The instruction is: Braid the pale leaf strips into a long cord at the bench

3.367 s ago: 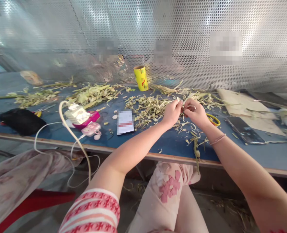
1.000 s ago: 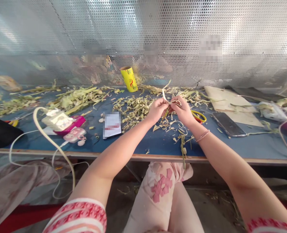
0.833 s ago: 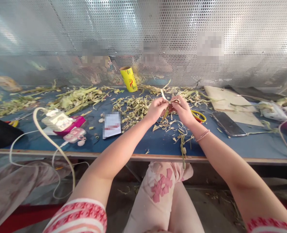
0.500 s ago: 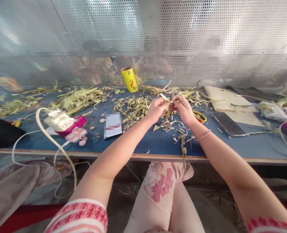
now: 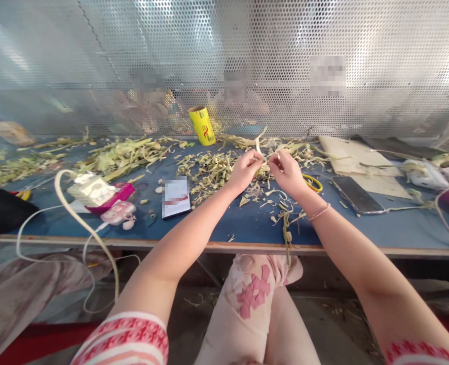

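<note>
My left hand (image 5: 246, 171) is closed in a pinch above the blue table, with a pale plant strip (image 5: 259, 146) sticking up from its fingertips. Just to its right, my right hand (image 5: 286, 172) has its fingertips pressed together. Whatever lies between them is too small to make out. A small gap separates the two hands. Beneath and behind them spreads a pile of dry, yellow-green plant scraps (image 5: 213, 170). Close to my right wrist is a yellow loop handle (image 5: 314, 183), partly hidden by the hand.
A yellow cardboard tube (image 5: 202, 125) leans near the perforated metal wall (image 5: 285, 45). Left of my arms lie a screen device (image 5: 176, 197), a pink case (image 5: 118, 212) with cables, and leafy stalks (image 5: 123, 154). On the right are a phone (image 5: 358, 195) and brown cardboard (image 5: 351, 157).
My hands have drawn slightly apart. The pale strip at my left fingertips now stands more upright, and the brownish bit that hung between the hands is no longer visible there.
</note>
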The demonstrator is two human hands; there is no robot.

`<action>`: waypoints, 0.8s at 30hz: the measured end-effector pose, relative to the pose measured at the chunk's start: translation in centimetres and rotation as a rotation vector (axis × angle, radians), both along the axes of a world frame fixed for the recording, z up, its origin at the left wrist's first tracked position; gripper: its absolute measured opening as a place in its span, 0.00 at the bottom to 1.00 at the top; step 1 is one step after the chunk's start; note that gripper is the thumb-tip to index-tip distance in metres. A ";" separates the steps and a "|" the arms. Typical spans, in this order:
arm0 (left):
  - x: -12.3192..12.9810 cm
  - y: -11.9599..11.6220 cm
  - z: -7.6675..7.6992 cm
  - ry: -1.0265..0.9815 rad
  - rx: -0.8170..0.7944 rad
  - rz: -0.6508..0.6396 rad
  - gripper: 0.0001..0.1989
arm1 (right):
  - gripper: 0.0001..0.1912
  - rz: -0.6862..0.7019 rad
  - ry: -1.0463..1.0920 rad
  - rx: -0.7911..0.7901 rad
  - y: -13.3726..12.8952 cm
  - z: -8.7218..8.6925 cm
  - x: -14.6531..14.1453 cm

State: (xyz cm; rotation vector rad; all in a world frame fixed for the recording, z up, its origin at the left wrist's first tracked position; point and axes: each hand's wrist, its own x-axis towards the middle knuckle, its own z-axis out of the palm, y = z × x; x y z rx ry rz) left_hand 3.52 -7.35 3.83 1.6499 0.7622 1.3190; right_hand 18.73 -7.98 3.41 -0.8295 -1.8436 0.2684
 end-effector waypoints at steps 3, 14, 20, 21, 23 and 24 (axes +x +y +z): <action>0.0 0.0 -0.1 0.028 0.023 -0.005 0.07 | 0.02 -0.045 -0.093 0.089 -0.2 0.1 0.1; 0.3 0.2 -0.7 0.104 0.084 -0.023 0.07 | 0.04 -0.047 -0.172 0.037 0.1 0.0 0.2; 0.5 0.5 -1.0 0.093 0.022 0.023 0.06 | 0.05 -0.049 -0.223 0.044 -0.4 0.3 -0.1; 0.5 0.5 -1.1 0.086 0.021 0.018 0.06 | 0.05 -0.052 -0.228 0.048 -0.5 0.3 -0.1; 0.5 0.6 -1.2 0.073 0.025 0.010 0.06 | 0.05 -0.062 -0.233 0.055 -0.6 0.4 -0.1; 0.5 0.7 -1.3 0.071 0.026 0.010 0.06 | 0.05 -0.067 -0.234 0.057 -0.7 0.5 -0.1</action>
